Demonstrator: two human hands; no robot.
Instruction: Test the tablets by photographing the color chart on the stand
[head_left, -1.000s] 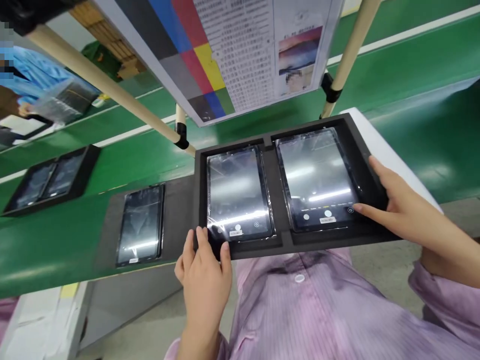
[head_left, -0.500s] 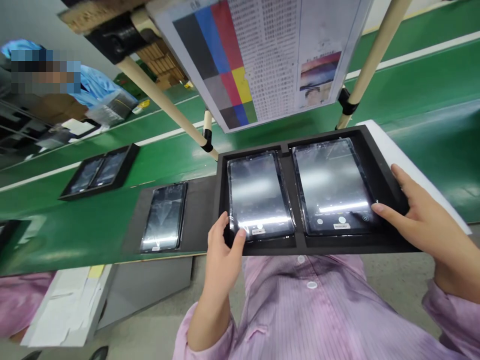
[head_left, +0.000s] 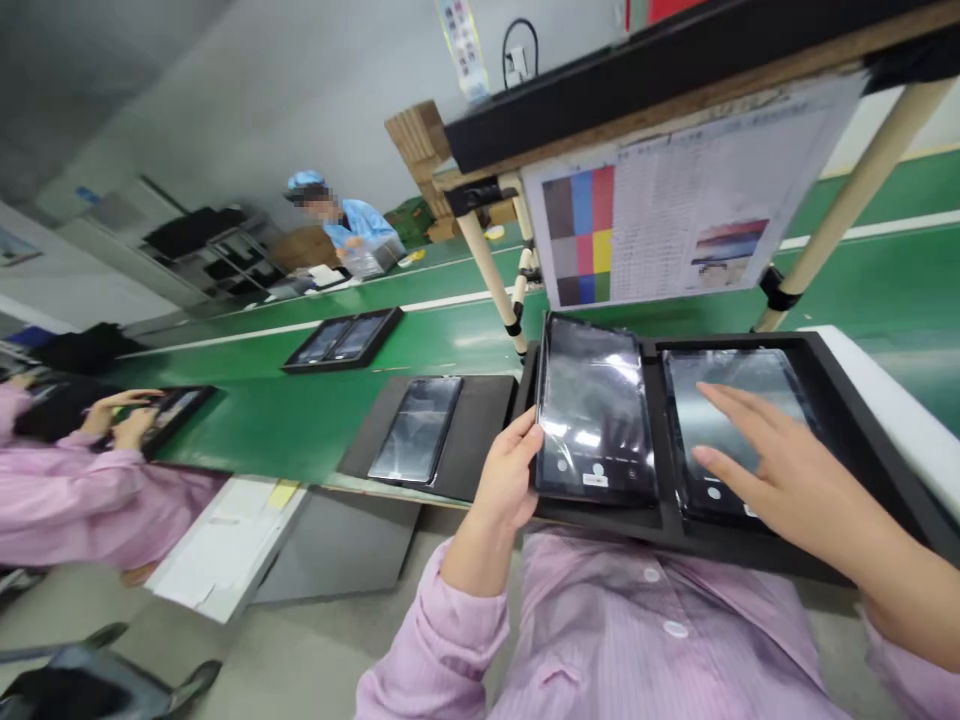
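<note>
Black and glossy, the tablet (head_left: 596, 410) right of centre, gripped at its left edge by the left hand (head_left: 508, 475), is probably stiff, slippery and fragile, safest held by both rims. The right hand (head_left: 765, 455) spreads wide over a second tablet (head_left: 742, 368). Green tabletop (head_left: 292, 440) stretches leftward; a blue-clad co-worker (head_left: 364, 222) shows upper left.

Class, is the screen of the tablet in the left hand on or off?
On: the tablet shows pale round icons near its lower edge.

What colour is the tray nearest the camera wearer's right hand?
The tray is black; it shows best in the head view.
</note>
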